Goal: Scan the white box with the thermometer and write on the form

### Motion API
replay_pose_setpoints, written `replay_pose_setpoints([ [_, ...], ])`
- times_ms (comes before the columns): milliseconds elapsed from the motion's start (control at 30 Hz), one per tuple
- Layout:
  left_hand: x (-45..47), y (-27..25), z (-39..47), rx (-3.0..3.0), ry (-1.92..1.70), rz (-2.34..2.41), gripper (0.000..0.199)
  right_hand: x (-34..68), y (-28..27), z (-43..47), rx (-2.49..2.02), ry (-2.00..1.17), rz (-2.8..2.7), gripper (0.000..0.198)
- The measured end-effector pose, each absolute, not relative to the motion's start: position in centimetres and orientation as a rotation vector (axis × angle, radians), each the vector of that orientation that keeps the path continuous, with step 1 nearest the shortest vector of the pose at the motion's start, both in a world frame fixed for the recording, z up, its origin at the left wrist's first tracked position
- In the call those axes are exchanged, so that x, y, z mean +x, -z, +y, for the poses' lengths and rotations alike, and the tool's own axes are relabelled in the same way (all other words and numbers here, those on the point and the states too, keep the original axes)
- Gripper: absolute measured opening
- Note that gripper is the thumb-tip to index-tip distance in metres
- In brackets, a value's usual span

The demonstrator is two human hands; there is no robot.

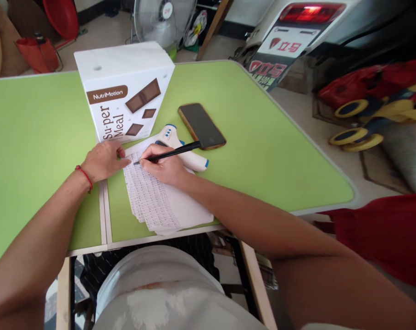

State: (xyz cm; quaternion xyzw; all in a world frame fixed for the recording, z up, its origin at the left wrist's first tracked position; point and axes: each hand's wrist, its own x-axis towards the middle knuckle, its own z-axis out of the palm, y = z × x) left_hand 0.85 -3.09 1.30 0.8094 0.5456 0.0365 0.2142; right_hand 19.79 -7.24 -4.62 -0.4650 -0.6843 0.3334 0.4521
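My right hand (pixel 164 164) is closed around a black pen (pixel 180 150), its tip at the upper part of a written sheet of paper (pixel 156 201). Rows of small handwriting cover the sheet's left part; more paper lies beneath it. Beside the sheet's top left corner rests my left hand (pixel 106 160), fingers bent loosely and thumb stretched toward the pen tip, holding nothing. A white and blue handheld infrared thermometer (pixel 194 159) lies just behind my right hand, partly covered by it and the pen.
A white NutriMotion box (pixel 125 87) stands behind my left hand. A smartphone (pixel 202 126) lies right of it on the green folding table (pixel 269 151), which has a seam near my left wrist. Beyond stand a fan (pixel 163 20) and a scooter (pixel 286 41).
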Motion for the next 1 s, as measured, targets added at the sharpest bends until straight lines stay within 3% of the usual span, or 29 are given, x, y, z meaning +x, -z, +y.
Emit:
replay_pose_setpoints([
  [1000,0.98,-1.31,-3.02,2.256,-0.081,1.525,0.015,19.86,4.58,-7.07,-1.143,-0.863,-1.679,0.009],
])
